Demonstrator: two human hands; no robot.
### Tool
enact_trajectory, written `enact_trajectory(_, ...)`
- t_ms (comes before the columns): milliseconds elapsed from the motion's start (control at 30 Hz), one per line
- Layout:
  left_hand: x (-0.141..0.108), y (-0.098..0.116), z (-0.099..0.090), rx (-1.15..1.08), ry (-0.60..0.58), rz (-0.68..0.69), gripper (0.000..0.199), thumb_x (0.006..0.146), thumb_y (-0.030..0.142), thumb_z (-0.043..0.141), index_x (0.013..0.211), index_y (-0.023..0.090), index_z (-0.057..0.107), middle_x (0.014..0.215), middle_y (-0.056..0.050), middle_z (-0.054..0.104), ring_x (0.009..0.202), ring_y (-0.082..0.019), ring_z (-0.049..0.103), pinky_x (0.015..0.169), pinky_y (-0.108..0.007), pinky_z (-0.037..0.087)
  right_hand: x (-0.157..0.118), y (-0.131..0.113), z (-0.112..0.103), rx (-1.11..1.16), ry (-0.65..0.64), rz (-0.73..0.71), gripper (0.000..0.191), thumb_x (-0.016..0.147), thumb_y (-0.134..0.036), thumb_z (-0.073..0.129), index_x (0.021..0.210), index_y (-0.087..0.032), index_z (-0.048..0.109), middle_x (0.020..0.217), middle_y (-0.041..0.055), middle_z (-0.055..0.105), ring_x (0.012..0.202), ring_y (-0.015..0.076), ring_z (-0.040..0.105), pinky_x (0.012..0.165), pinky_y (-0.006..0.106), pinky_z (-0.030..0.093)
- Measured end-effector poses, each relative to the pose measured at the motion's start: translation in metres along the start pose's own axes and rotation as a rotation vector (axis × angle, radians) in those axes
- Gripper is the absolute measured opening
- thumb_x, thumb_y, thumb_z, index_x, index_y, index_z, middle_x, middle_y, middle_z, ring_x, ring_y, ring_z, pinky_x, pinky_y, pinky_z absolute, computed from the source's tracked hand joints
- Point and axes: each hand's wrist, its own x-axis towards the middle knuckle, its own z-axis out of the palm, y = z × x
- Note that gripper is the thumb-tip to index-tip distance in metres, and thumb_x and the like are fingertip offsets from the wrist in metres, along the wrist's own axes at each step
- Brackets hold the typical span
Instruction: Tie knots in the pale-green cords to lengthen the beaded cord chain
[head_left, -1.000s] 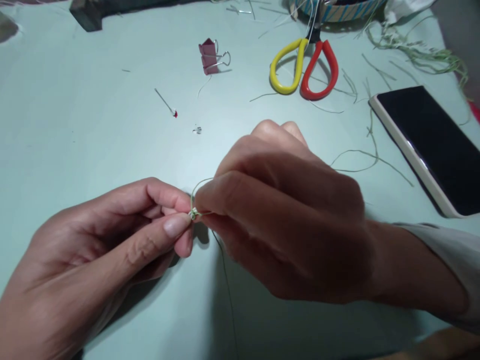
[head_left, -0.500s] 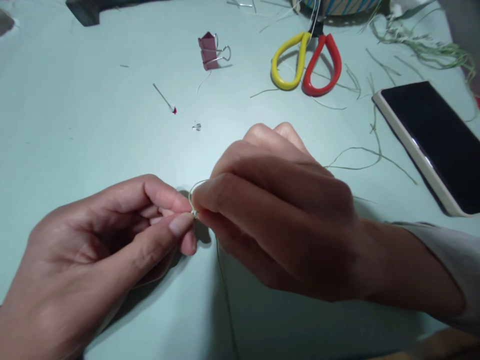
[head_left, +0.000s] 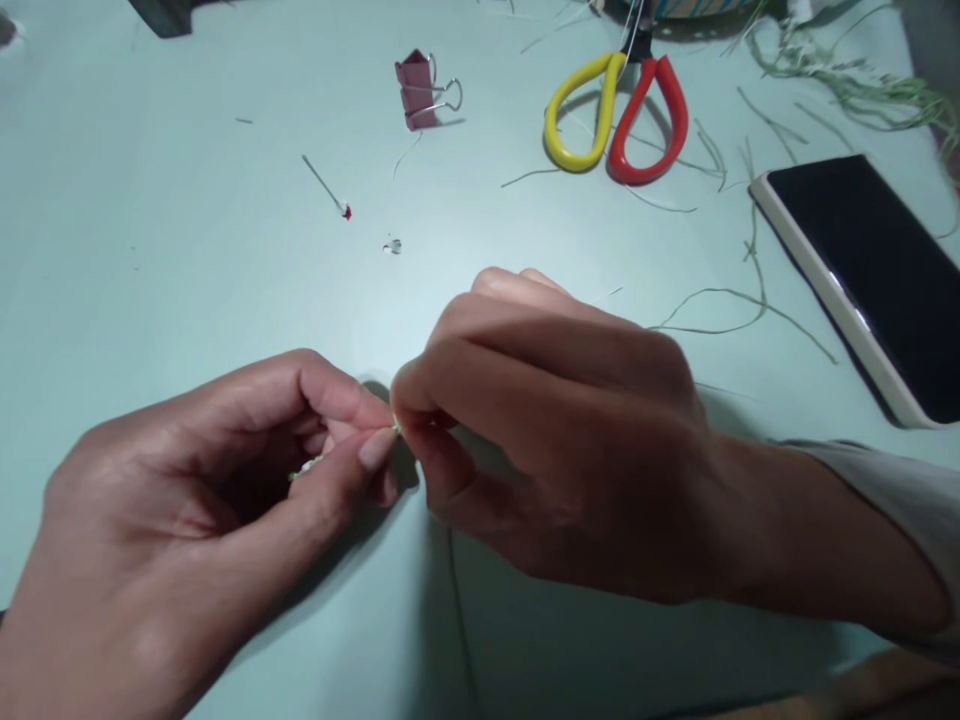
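Note:
My left hand (head_left: 217, 500) pinches a small green-and-white knotted cord (head_left: 306, 468) between thumb and forefinger; part of it shows inside the curled palm. Against those fingertips, my right hand (head_left: 555, 430) is closed in a pinch at the knot, on thin green thread that its fingers mostly hide. A green thread (head_left: 459, 610) hangs from below the right hand toward the table's front edge. Just beyond the hands lie a clear little bead-like piece (head_left: 392, 246) and a pin with a red tip (head_left: 326, 187).
Scissors with yellow and red handles (head_left: 649, 120) lie at the back, near a pink binder clip (head_left: 417, 90). To the right is a phone (head_left: 870, 285). Loose green threads (head_left: 757, 295) and a tangled thread bundle (head_left: 862, 95) spread over the right side of the table (head_left: 150, 330).
The thread loop that stood above the knot no longer shows. My right fingertips have closed in at the knot, and more of the knotted cord is visible in my left palm.

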Motion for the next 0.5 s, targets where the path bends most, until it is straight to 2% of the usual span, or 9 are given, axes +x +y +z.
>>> enact_trajectory(100, 0.0002, 0.0007, 0.0012, 0.101, 0.037, 0.046, 0.028, 0.097, 0.062, 0.076, 0.082, 0.039, 0.075, 0.058, 0.004, 0.066, 0.047, -0.016, 0.054, 0.033, -0.021, 0.037, -0.0102, -0.0019, -0.0022, 0.044, 0.053, -0.011, 0.024, 0.101, -0.008, 0.057, 0.087, -0.019, 0.073, 0.082, -0.0032, 0.067, 0.077, 0.0136, 0.061, 0.073, 0.034, 0.055)
enact_trajectory(267, 0.0004, 0.0023, 0.0031, 0.197, 0.085, 0.069, 0.028, 0.097, 0.066, 0.073, 0.085, 0.041, 0.076, 0.058, 0.003, 0.065, 0.049, -0.018, 0.055, 0.031, -0.024, 0.032, -0.0080, -0.0004, -0.0010, 0.245, 0.027, 0.179, 0.019, 0.093, -0.011, 0.071, 0.079, -0.023, 0.071, 0.078, -0.0104, 0.073, 0.072, 0.0089, 0.065, 0.068, 0.026, 0.056)
enact_trajectory(433, 0.0015, -0.0013, 0.0005, -0.021, 0.002, -0.013, 0.023, 0.093, 0.063, 0.083, 0.090, 0.040, 0.082, 0.070, 0.001, 0.076, 0.055, -0.019, 0.066, 0.039, -0.024, 0.049, -0.0089, 0.0004, 0.0018, 0.199, 0.071, 0.128, 0.019, 0.101, -0.014, 0.068, 0.085, -0.022, 0.073, 0.081, -0.0071, 0.073, 0.076, 0.0118, 0.067, 0.070, 0.030, 0.057)
enact_trajectory(500, 0.0018, -0.0042, -0.0002, -0.067, 0.011, -0.055, 0.019, 0.091, 0.057, 0.087, 0.092, 0.039, 0.083, 0.075, 0.001, 0.079, 0.058, -0.020, 0.069, 0.041, -0.024, 0.051, -0.0106, 0.0002, 0.0026, 0.208, 0.082, 0.119, 0.018, 0.101, -0.013, 0.067, 0.088, -0.021, 0.075, 0.083, -0.0061, 0.074, 0.076, 0.0119, 0.067, 0.070, 0.030, 0.056)
